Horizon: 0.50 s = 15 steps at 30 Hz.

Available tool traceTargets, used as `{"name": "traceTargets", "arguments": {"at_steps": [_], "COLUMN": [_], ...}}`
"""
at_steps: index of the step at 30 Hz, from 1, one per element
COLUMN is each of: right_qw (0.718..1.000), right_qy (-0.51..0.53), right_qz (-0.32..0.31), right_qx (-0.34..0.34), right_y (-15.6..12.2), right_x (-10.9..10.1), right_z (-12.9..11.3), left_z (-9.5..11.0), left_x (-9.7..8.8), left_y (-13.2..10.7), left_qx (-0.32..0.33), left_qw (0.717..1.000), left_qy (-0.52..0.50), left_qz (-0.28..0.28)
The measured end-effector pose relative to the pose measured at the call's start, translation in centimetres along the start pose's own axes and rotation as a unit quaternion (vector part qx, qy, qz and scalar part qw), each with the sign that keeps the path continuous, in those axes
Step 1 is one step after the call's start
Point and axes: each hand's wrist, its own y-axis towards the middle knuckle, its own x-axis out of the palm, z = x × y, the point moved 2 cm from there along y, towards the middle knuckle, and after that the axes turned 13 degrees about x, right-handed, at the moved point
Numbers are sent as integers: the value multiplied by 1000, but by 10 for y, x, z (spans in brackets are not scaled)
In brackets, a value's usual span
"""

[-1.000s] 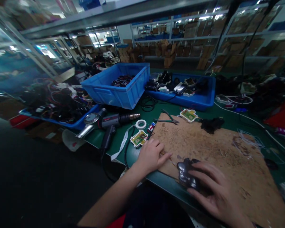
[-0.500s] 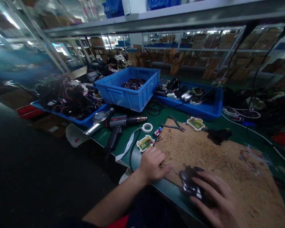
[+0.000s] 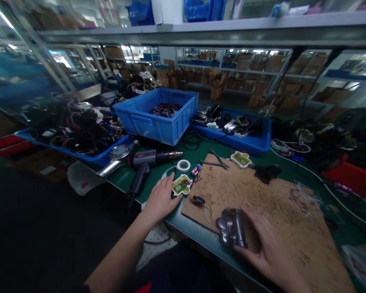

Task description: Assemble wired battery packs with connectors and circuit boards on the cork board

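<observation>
My right hand [image 3: 268, 248] rests over a black glossy plastic part [image 3: 231, 231] at the near edge of a scorched brown work board [image 3: 271, 199], fingers curled on it. My left hand [image 3: 161, 198] lies on the green bench left of the board, fingers extended toward a small white-framed circuit board [image 3: 181, 185], touching or nearly touching its edge. A small dark component with thin wires [image 3: 199, 200] lies on the board between my hands.
A heat gun [image 3: 146, 160], a tape roll [image 3: 183, 165] and pliers [image 3: 215, 160] lie behind my left hand. A second circuit board [image 3: 240, 159] and black cloth [image 3: 266, 173] sit farther back. Blue bins [image 3: 158, 118] of wires and parts line the rear.
My left hand moved left off the brown board to the white-framed circuit board. The small wired component now lies uncovered. My right hand stays on the black part.
</observation>
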Motion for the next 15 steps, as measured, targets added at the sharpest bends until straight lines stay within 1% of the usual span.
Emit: {"name": "traceTargets", "arguments": {"at_steps": [3, 5, 7, 8, 9, 10, 12, 13, 15], "right_qw": [1000, 997, 988, 980, 970, 958, 926, 909, 878], "right_qy": [28, 71, 134, 171, 211, 252, 339, 379, 440], "right_qz": [-4, 7, 26, 34, 38, 41, 48, 56, 86], "right_qx": [3, 27, 69, 92, 114, 133, 158, 164, 171], "right_y": [1, 0, -4, -6, -8, -9, -9, -7, 4], "right_x": [-3, -7, -10, -11, -10, -10, -10, -11, -20], "right_z": [-3, -5, -5, -4, -4, -3, -2, -3, -4], "left_z": [1, 2, 3, 4, 7, 10, 21, 27, 42], "left_x": [-1, -7, -15, -19, -23, -27, -35, -40, -49], "left_y": [12, 22, 30, 34, 38, 43, 55, 63, 84], "left_qx": [-16, -20, -44, -61, -79, -94, -108, -109, -99], "left_qw": [1000, 999, 995, 988, 975, 955, 908, 889, 862], "left_qy": [2, -24, -86, -140, -208, -279, -400, -439, -483], "left_qz": [7, 2, 3, 7, 15, 25, 55, 76, 120]}}
